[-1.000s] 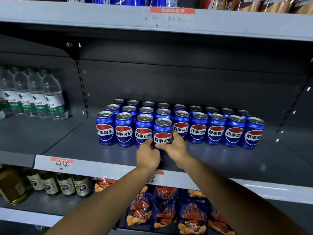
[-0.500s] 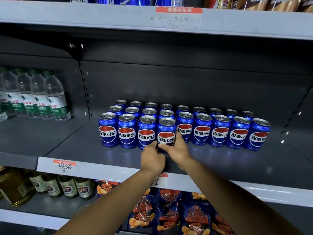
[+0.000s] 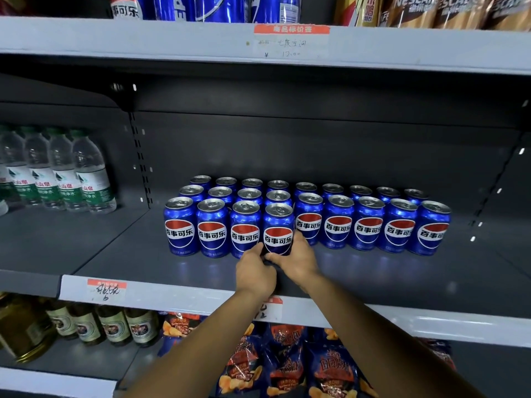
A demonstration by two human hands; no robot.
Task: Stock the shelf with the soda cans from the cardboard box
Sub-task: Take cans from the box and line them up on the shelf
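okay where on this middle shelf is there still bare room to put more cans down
Bare shelf runs along the front edge before the soda cans, widest right of the hands. More lies right of the last can, and left between the cans and the water bottles. Crowded: around the held can, gripped by left hand and right hand.

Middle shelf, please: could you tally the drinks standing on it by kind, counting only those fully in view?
Blue soda cans: 22
Clear water bottles with green labels: 4
Total: 26
One more bottle is cut off at the left edge and is not counted.
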